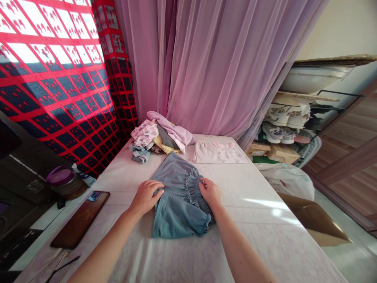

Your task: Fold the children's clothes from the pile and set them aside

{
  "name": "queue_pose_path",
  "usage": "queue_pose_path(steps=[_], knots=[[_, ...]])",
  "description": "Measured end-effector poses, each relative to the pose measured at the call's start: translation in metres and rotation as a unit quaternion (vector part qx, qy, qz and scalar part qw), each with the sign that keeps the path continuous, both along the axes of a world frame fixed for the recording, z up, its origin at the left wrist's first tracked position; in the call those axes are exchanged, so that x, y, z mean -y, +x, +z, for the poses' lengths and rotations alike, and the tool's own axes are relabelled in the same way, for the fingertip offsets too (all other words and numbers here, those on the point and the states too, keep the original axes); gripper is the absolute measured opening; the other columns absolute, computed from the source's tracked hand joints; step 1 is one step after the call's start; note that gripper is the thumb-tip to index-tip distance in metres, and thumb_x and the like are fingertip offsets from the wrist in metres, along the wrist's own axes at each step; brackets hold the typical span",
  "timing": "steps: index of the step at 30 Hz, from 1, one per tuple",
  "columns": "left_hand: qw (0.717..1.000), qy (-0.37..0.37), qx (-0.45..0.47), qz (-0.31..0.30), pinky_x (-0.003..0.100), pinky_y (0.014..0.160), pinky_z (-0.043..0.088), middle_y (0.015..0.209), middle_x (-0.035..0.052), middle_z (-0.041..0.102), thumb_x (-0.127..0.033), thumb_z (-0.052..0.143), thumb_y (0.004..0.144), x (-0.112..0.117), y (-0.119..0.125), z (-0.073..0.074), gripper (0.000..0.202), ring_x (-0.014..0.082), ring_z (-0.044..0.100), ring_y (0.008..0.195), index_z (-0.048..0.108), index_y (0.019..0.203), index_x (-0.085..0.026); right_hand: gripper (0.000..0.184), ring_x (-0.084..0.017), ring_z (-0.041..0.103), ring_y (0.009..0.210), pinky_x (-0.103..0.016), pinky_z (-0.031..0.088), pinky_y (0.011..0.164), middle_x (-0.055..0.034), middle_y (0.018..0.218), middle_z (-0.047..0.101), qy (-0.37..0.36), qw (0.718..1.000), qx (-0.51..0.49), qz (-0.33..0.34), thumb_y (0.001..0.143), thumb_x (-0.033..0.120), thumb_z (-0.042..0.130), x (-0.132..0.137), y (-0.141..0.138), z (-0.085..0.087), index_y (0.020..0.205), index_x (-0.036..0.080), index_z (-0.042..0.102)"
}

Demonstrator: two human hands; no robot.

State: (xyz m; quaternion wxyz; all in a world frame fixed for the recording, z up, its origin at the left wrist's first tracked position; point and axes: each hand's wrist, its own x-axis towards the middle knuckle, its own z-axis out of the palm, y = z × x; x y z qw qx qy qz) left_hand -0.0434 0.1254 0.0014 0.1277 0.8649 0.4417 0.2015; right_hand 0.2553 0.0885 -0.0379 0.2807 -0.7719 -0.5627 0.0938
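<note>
Blue-grey shorts (179,196) with a ruffled, gathered waistband lie spread on the covered table, legs to the left and waist to the right. My left hand (149,194) rests at the leg side, thumb and fingers apart and slightly bent over the cloth. At the waistband, my right hand (210,192) has its fingers curled on the fabric and its thumb close to them; the fingertips are partly hidden. Beyond the shorts sits a heap of crumpled clothes (159,133). To its right lies a flat, folded pale pink printed garment (220,152).
A phone (81,220) lies on the table's left side, with a cable below it. Further left stands a purple-lidded jar (66,182) beside a bottle (83,175). Purple curtains (206,67) hang behind. On the right are a shoe rack (287,118) and an open cardboard box (312,220).
</note>
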Motion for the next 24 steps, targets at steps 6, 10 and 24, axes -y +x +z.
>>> queue_pose_path(steps=[6, 10, 24], knots=[[0.994, -0.060, -0.062, -0.065, 0.040, 0.102, 0.039, 0.117, 0.0047, 0.071, -0.035, 0.060, 0.086, 0.017, 0.023, 0.013, 0.030, 0.0233, 0.061, 0.112, 0.068, 0.114, -0.026, 0.037, -0.016, 0.064, 0.076, -0.029, 0.049, 0.080, -0.0049, 0.093, 0.072, 0.050, 0.992, -0.116, -0.005, 0.082, 0.032, 0.050, 0.005, 0.006, -0.003, 0.111, 0.018, 0.068], [0.994, -0.059, -0.085, -0.047, 0.039, 0.096, 0.041, 0.109, 0.0046, 0.072, -0.035, 0.062, 0.083, 0.017, 0.025, 0.008, 0.029, 0.0239, 0.060, 0.107, 0.069, 0.110, -0.026, 0.043, -0.019, 0.066, 0.088, -0.032, 0.050, 0.084, -0.0098, 0.099, 0.072, 0.089, 0.973, -0.214, 0.011, 0.082, 0.042, 0.050, 0.023, 0.012, -0.005, 0.109, 0.014, 0.068], [0.993, -0.095, -0.050, -0.045, 0.035, 0.092, 0.044, 0.100, 0.0022, 0.073, -0.022, 0.057, 0.079, 0.020, 0.016, 0.015, 0.011, 0.0214, 0.065, 0.099, 0.063, 0.088, -0.024, 0.035, -0.025, 0.055, 0.125, -0.045, 0.040, 0.108, -0.0093, 0.121, 0.069, 0.050, 0.936, -0.260, 0.232, 0.082, 0.051, 0.060, 0.102, 0.019, 0.009, 0.098, 0.023, 0.074]])
